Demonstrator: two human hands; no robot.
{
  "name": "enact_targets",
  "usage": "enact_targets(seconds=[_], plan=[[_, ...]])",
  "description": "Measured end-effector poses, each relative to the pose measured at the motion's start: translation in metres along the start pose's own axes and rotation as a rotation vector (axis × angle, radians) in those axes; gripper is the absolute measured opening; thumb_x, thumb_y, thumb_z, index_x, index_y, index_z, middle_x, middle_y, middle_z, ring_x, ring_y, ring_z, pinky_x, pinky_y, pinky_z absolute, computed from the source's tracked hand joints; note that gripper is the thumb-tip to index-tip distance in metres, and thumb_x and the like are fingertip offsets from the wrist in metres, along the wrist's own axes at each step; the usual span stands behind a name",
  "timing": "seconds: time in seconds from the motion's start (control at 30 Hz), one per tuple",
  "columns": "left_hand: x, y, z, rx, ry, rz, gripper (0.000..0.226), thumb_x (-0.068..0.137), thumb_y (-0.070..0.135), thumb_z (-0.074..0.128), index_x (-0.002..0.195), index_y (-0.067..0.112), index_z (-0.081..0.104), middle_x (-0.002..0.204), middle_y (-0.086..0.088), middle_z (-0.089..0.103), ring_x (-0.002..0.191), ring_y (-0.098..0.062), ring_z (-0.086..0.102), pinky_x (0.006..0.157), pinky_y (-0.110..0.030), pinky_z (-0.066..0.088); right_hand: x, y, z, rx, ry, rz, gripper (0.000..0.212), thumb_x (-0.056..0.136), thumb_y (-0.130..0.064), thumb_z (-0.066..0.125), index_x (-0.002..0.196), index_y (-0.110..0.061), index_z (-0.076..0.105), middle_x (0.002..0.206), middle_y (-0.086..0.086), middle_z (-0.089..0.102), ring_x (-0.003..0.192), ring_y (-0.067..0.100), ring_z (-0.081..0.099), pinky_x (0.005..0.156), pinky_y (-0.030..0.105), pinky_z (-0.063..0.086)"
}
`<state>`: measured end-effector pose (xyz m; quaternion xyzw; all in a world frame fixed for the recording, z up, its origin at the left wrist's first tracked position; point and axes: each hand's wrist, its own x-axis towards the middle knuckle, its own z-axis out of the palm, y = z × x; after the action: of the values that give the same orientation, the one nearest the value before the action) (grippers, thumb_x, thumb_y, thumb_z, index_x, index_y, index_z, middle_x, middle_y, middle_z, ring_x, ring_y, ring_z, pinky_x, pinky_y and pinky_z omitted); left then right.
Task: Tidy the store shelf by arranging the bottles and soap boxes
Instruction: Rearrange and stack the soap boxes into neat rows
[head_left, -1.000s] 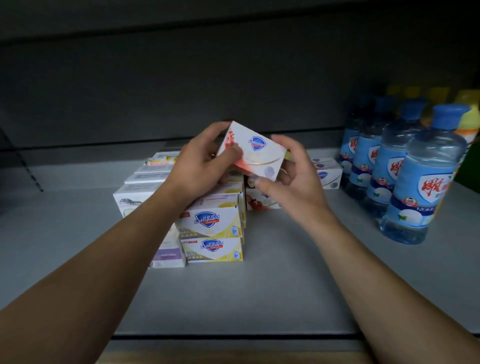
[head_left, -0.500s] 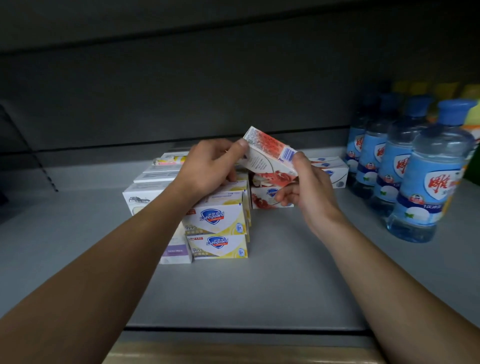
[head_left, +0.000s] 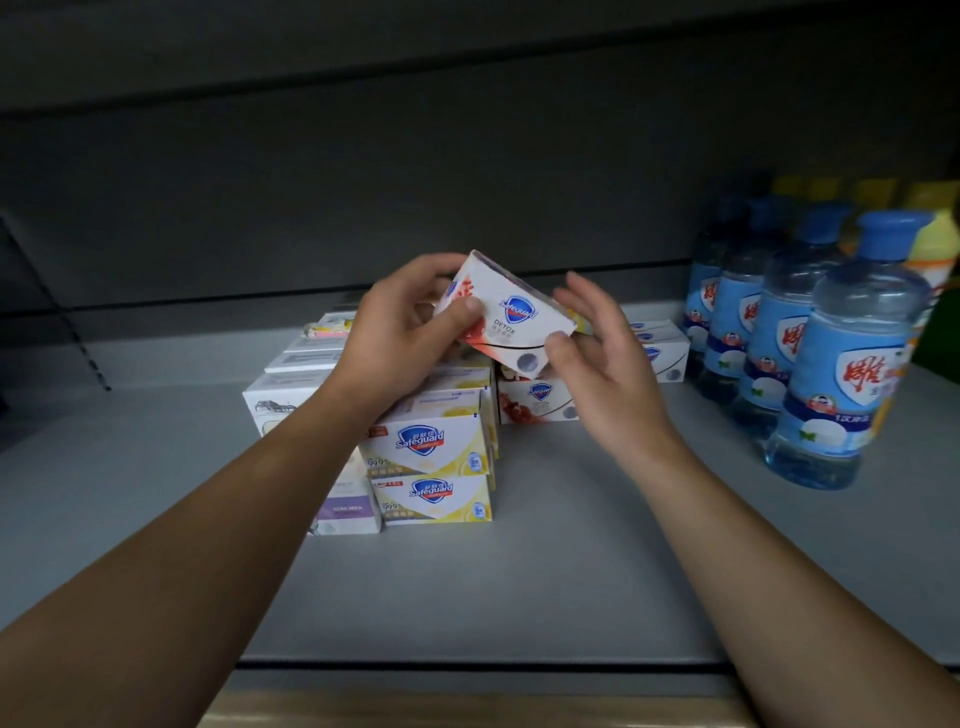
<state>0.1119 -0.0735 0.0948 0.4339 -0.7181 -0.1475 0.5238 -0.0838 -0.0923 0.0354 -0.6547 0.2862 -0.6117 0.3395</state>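
Currently mid-sort, I noted: left hand pinched the white-and-red cardboard soap box, tilted at frame centre above the stacked yellow-and-white soap boxes; right hand, fingers spread, touched its corner. Next, I judged: level it, seat it on matching boxes.

bare grey shelf runs wide in front of the yellow soap stack, an easy way in from the front edge. left of the stack the board lies bare too, past the lavender box and the white boxes touching it. right of the stack, the pomegranate box sits close behind, then a bare lane, then blue-capped bottles wall that side, upright and packed. above the stack, both hands and a tilted box fill the air.
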Motion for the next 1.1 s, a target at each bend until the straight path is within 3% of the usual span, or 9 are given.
enact_targets(seconds=[0.1, 0.17, 0.3, 0.37, 0.53, 0.63, 0.77, 0.93, 1.1], plan=[[0.001, 0.001, -0.001, -0.029, 0.009, 0.065, 0.034, 0.090, 0.017, 0.067, 0.123, 0.021, 0.060, 0.112, 0.010, 0.067, 0.106, -0.005, 0.065, 0.075, -0.025, 0.059, 0.002, 0.005, 0.000, -0.018, -0.028, 0.138, 0.022, 0.100, -0.042, 0.045, 0.116, -0.055, 0.053, 0.123, -0.014, 0.064, 0.109, 0.004, 0.065, 0.099, 0.032, 0.051], [0.001, 0.001, -0.001, -0.045, -0.004, 0.096, 0.037, 0.088, 0.011, 0.069, 0.123, 0.021, 0.060, 0.116, 0.009, 0.065, 0.111, -0.006, 0.063, 0.079, -0.023, 0.057, 0.002, 0.006, 0.002, 0.015, -0.034, 0.158, 0.022, 0.104, -0.038, 0.040, 0.107, -0.053, 0.055, 0.113, -0.016, 0.069, 0.097, 0.006, 0.070, 0.088, 0.026, 0.056], [0.000, -0.001, -0.001, -0.078, -0.068, 0.081, 0.044, 0.082, 0.007, 0.074, 0.119, 0.028, 0.063, 0.114, 0.013, 0.068, 0.101, -0.009, 0.069, 0.079, -0.023, 0.057, 0.003, 0.007, 0.005, 0.188, 0.066, 0.162, 0.022, 0.104, -0.025, 0.047, 0.124, -0.031, 0.055, 0.113, -0.001, 0.068, 0.091, 0.019, 0.074, 0.079, 0.026, 0.059], [0.000, -0.002, 0.001, -0.050, -0.085, 0.063, 0.048, 0.077, 0.003, 0.078, 0.117, 0.027, 0.065, 0.118, 0.014, 0.068, 0.100, -0.009, 0.070, 0.084, -0.027, 0.058, 0.003, 0.009, 0.004, 0.223, 0.118, 0.147, 0.027, 0.101, -0.018, 0.053, 0.125, -0.030, 0.055, 0.115, 0.004, 0.069, 0.095, 0.020, 0.073, 0.081, 0.028, 0.059], [-0.003, 0.000, 0.005, 0.109, -0.047, 0.182, 0.045, 0.078, 0.011, 0.080, 0.120, 0.018, 0.068, 0.133, 0.005, 0.061, 0.118, -0.006, 0.060, 0.095, -0.034, 0.053, 0.003, 0.012, 0.000, 0.194, 0.193, 0.078, 0.038, 0.089, -0.011, 0.062, 0.115, -0.038, 0.062, 0.113, -0.003, 0.070, 0.108, 0.013, 0.068, 0.081, 0.029, 0.058], [-0.004, 0.002, 0.005, 0.141, -0.016, 0.164, 0.047, 0.078, 0.014, 0.079, 0.124, 0.020, 0.066, 0.131, 0.008, 0.062, 0.116, -0.005, 0.061, 0.095, -0.037, 0.054, 0.004, 0.013, -0.004, 0.167, 0.158, 0.069, 0.042, 0.089, -0.010, 0.064, 0.121, -0.036, 0.060, 0.112, -0.010, 0.071, 0.107, 0.009, 0.068, 0.083, 0.031, 0.058], [-0.003, 0.005, 0.003, 0.108, -0.014, 0.087, 0.051, 0.079, 0.012, 0.078, 0.127, 0.020, 0.063, 0.119, 0.008, 0.068, 0.108, -0.004, 0.065, 0.094, -0.036, 0.055, 0.004, 0.007, -0.008, 0.093, 0.121, 0.052, 0.049, 0.088, -0.002, 0.065, 0.127, -0.029, 0.055, 0.104, -0.023, 0.071, 0.096, 0.004, 0.070, 0.074, 0.021, 0.057], [0.004, 0.016, 0.006, 0.217, -0.084, 0.053, 0.058, 0.079, 0.027, 0.079, 0.132, 0.029, 0.056, 0.117, 0.015, 0.067, 0.107, 0.000, 0.062, 0.093, -0.033, 0.054, 0.007, 0.001, -0.019, -0.068, 0.205, 0.005, 0.038, 0.088, -0.021, 0.066, 0.119, -0.040, 0.058, 0.117, -0.006, 0.068, 0.093, 0.025, 0.069, 0.080, 0.048, 0.059], [0.025, 0.038, 0.016, 0.515, -0.220, 0.191, 0.061, 0.078, 0.038, 0.076, 0.134, 0.030, 0.053, 0.111, 0.008, 0.065, 0.097, -0.006, 0.062, 0.083, -0.031, 0.056, 0.009, -0.004, -0.025, -0.138, 0.222, -0.019, 0.038, 0.090, -0.019, 0.065, 0.127, -0.026, 0.061, 0.116, 0.007, 0.066, 0.089, 0.032, 0.068, 0.078, 0.050, 0.057]])
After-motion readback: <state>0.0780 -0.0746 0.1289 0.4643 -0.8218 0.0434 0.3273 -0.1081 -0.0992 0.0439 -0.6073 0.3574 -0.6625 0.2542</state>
